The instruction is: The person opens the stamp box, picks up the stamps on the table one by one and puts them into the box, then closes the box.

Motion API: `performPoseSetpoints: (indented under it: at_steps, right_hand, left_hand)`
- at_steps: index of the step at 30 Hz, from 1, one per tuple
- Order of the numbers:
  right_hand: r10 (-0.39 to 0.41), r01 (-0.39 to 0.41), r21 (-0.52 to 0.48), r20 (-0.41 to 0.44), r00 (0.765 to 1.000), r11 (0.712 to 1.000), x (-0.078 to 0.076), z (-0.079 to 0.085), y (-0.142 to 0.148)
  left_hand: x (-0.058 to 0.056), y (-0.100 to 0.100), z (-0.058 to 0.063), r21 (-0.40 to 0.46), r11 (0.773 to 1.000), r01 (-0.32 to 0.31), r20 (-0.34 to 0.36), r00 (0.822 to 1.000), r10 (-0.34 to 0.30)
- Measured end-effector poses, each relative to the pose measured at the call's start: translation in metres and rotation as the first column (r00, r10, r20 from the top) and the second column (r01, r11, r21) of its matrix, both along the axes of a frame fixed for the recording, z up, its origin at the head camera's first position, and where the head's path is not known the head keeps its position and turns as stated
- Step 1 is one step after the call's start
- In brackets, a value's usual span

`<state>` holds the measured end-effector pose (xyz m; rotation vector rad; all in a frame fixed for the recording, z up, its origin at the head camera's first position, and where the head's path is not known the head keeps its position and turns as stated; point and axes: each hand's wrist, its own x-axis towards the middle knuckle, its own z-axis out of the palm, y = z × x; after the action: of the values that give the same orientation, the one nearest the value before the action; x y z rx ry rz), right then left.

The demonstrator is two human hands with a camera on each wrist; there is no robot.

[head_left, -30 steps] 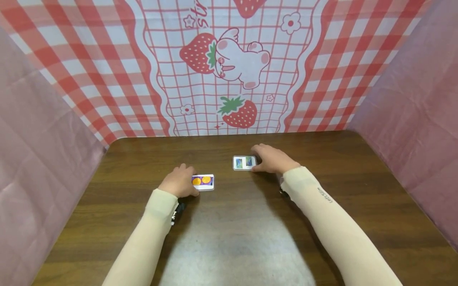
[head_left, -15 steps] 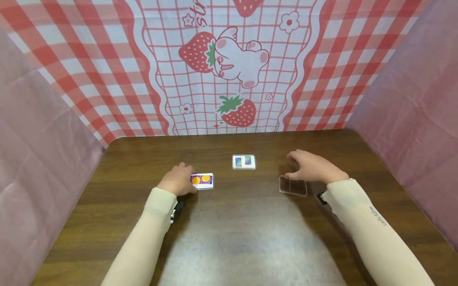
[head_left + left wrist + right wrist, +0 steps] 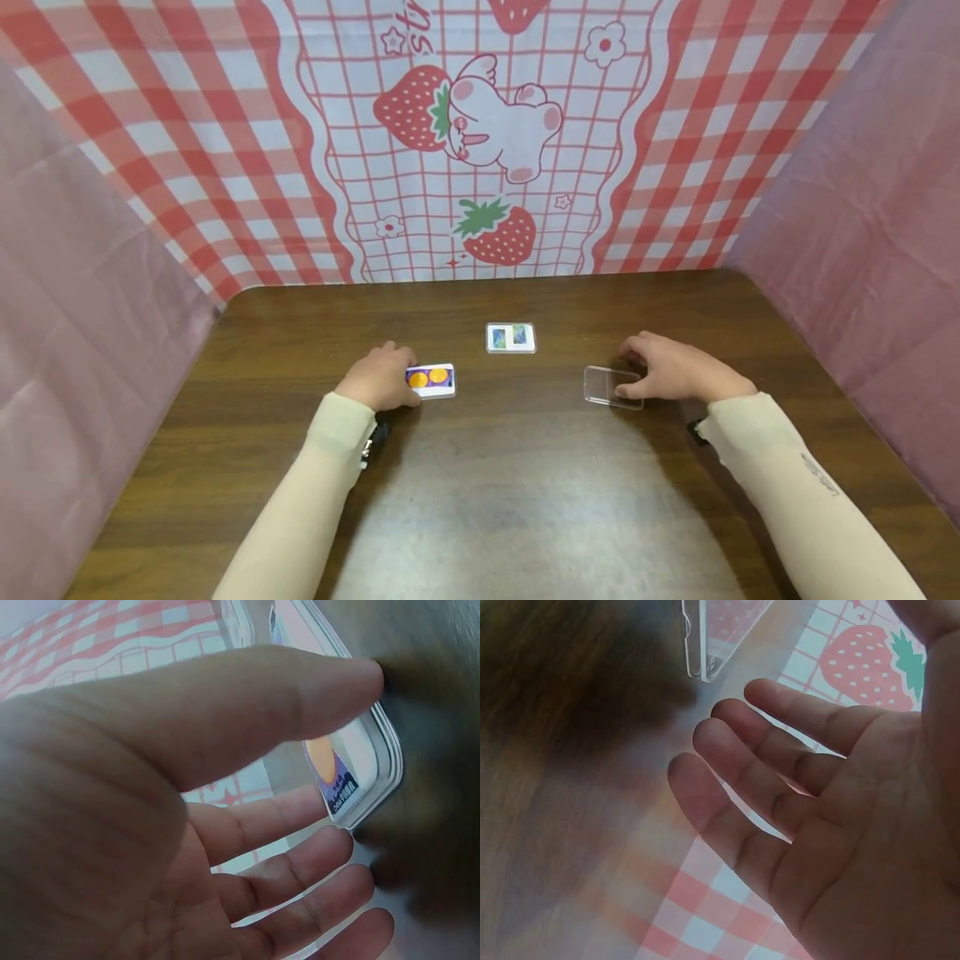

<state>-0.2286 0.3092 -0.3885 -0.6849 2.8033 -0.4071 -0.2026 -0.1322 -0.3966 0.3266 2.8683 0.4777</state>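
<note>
My left hand [image 3: 380, 379] pinches the left end of a clear case with an orange and purple picture [image 3: 431, 381]. In the left wrist view the thumb lies across one edge of that case [image 3: 386, 761], and the index fingertip meets its other edge. To the right, my right hand [image 3: 686, 371] hovers by a transparent plastic case [image 3: 600, 385] lying flat, through which the wood shows. Its thumb overlaps that case in the head view; contact cannot be told. The right wrist view has the relaxed fingers [image 3: 724, 746] apart from the clear case [image 3: 703, 645].
Between the hands, farther back, lies another clear case with two blue-green pictures [image 3: 511, 337]. The brown wooden table [image 3: 480, 483] ends at a checked strawberry cloth [image 3: 498, 200]. Pink cloth hangs on the left [image 3: 90, 275] and right [image 3: 847, 183].
My right hand has moved right and nearer, from the blue-green case to the transparent one. My left hand has shifted slightly right with its case during the last half second.
</note>
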Motion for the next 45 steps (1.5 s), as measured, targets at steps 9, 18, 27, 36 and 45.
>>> performPoseSetpoints:
  at_steps: [9,18,27,36,45]
  right_hand:
    - [0.026,-0.026,0.01,0.024,0.999,1.0,0.004,-0.004,0.001]
    - [0.01,-0.011,0.025,0.064,0.998,1.0,0.008,-0.003,0.002]
    - [-0.001,-0.002,0.04,0.066,0.998,0.999,0.01,-0.003,0.001]
    - [-0.013,0.008,0.076,0.063,0.998,0.997,0.01,-0.005,-0.006]
    - [-0.016,0.01,0.077,0.079,0.997,0.997,0.012,-0.003,-0.009]
  left_hand:
    - [0.003,0.019,-0.004,-0.005,0.998,0.068,-0.022,0.997,-0.068]
    - [0.01,0.039,-0.009,-0.015,0.99,0.137,-0.042,0.99,-0.138]
    - [0.019,0.056,-0.011,0.01,0.986,0.165,-0.048,0.985,-0.164]
    - [0.021,0.067,-0.015,0.021,0.98,0.196,-0.063,0.979,-0.194]
    - [0.019,0.064,-0.015,0.071,0.965,0.253,-0.056,0.967,-0.249]
